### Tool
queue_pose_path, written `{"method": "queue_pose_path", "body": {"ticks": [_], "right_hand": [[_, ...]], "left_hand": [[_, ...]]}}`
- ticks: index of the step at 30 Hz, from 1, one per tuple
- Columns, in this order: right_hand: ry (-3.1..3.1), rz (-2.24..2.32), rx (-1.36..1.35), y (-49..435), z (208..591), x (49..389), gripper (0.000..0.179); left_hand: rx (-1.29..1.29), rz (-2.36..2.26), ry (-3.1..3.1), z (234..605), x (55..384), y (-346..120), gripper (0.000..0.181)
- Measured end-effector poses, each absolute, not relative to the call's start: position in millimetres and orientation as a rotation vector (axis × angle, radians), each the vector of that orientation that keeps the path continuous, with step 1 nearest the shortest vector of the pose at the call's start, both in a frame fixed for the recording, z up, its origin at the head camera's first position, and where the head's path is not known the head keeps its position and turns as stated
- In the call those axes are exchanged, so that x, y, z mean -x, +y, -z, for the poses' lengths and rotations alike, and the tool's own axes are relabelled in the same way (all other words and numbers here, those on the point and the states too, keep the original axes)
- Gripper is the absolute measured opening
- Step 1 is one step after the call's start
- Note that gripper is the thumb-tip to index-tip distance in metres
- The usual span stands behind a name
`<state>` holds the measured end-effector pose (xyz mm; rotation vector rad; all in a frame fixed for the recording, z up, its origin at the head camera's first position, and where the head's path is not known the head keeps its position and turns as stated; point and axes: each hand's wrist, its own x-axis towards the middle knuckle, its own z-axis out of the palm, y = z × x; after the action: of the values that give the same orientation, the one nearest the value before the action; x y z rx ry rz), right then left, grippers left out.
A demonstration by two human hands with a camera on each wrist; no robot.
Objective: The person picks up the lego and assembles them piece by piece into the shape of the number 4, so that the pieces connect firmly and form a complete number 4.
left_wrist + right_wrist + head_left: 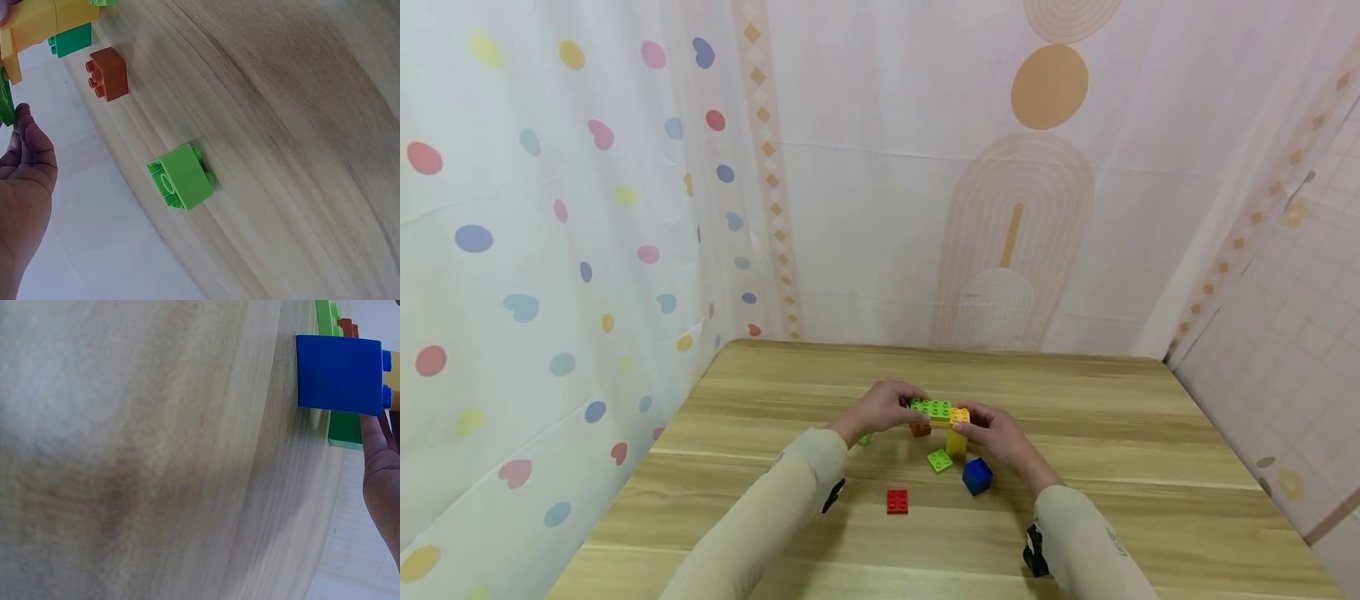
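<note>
A joined structure of toy building bricks stands between the two hands. Its top carries a light green brick, and yellow bricks form the right end. My left hand pinches the green brick's left end between thumb and fingers. At the other end, my right hand grips the yellow part from the right. A dark green brick shows below the yellow ones in the left wrist view. Close to the right hand, a blue brick stands on the table; it hides part of the structure in the right wrist view.
On the wooden table lie a red brick nearest the body and a light green brick before the structure. A brown-orange brick and another light green brick are near the left hand. Patterned curtains enclose the table.
</note>
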<state>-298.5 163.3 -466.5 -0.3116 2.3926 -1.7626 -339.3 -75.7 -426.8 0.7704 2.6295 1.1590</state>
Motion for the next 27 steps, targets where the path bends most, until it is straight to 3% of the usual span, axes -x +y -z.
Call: {"method": "queue_pose_path", "body": {"ticks": [24,27], "right_hand": [[2.414,1.736,0.284,162.1,467.8,299.5,0.043],[2.411,1.743,0.274,161.6,467.2,299.9,0.043]], "left_hand": [[-0.773,-1.067,2.643,424.4,335.7,-76.4,0.037],[-0.758,-1.078,2.654,425.8,334.4,-78.7,0.047]]}}
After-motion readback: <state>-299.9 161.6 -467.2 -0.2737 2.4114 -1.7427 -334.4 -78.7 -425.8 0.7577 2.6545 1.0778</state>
